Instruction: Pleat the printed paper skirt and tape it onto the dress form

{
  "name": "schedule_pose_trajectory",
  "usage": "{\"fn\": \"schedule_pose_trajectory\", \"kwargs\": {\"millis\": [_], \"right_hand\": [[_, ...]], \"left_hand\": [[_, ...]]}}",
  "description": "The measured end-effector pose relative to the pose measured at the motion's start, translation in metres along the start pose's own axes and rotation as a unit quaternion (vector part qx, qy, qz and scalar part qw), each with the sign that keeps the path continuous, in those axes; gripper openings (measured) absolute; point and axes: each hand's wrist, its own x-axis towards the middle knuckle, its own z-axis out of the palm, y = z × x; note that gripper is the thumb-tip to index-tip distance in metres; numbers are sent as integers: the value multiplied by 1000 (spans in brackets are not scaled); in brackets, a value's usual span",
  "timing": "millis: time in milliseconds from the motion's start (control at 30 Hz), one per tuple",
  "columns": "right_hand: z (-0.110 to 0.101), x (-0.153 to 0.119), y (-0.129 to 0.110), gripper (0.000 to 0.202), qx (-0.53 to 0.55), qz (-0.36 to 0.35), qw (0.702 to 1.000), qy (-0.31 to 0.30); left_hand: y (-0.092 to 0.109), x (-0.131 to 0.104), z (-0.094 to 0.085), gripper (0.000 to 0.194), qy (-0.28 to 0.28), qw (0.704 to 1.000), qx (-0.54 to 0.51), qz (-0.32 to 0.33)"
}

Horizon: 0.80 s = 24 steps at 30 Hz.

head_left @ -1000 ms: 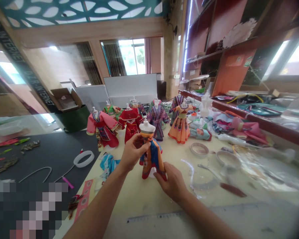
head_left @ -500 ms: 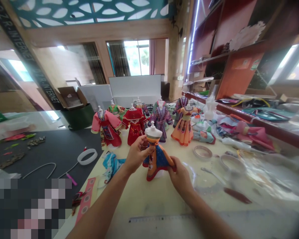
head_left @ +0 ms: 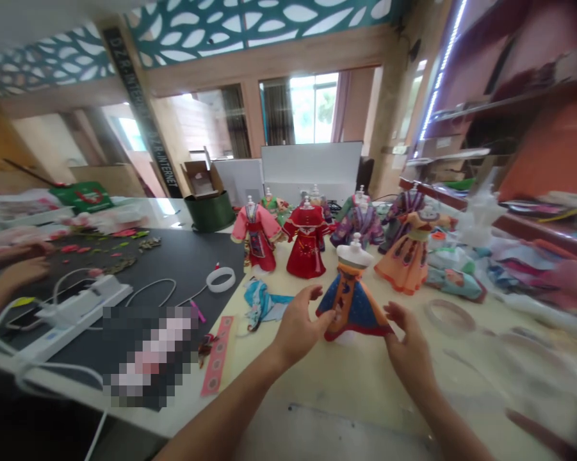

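Head view: small dress [head_left: 358, 304] on white stand [head_left: 354, 256]

The left hand [head_left: 300, 330], thumb and fingers apart, is at the skirt [head_left: 327, 296]; whether the right hand [head_left: 408, 346] grips the hem [head_left: 358, 331] cannot be told. The small dress stands upright on the table [head_left: 360, 381], near a red dress [head_left: 306, 246].

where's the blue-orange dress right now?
In the head view, the blue-orange dress is just right of centre on a white dress form, between the left hand and right hand, nearer the camera than the red dress.
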Motion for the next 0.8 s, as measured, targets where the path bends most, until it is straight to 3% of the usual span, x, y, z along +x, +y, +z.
{"fn": "schedule_pose_trajectory", "kwargs": {"millis": [100,167,333,433,633,800], "right_hand": [[-5,0,-6,48,-6,-28,999,38],[-9,0,-12,46,-12,-33,997,66],[-14,-1,-22,40,-34,-34,994,95],[-14,-2,-24,40,-45,-31,994,90],[-15,-2,-27,42,-74,-5,994,78],[-17,-3,-26,41,-66,-1,995,71]], "left_hand": [[2,-11,-17,26,15,999,49,10],[1,-12,-38,10,40,997,65,-4],[-14,-7,-107,21,165,979,105,-57],[-23,-13,-139,24,196,966,146,-85],[-41,-43,-161,19,123,960,209,-139],[-54,-49,-175,19,129,944,270,-141]]}}
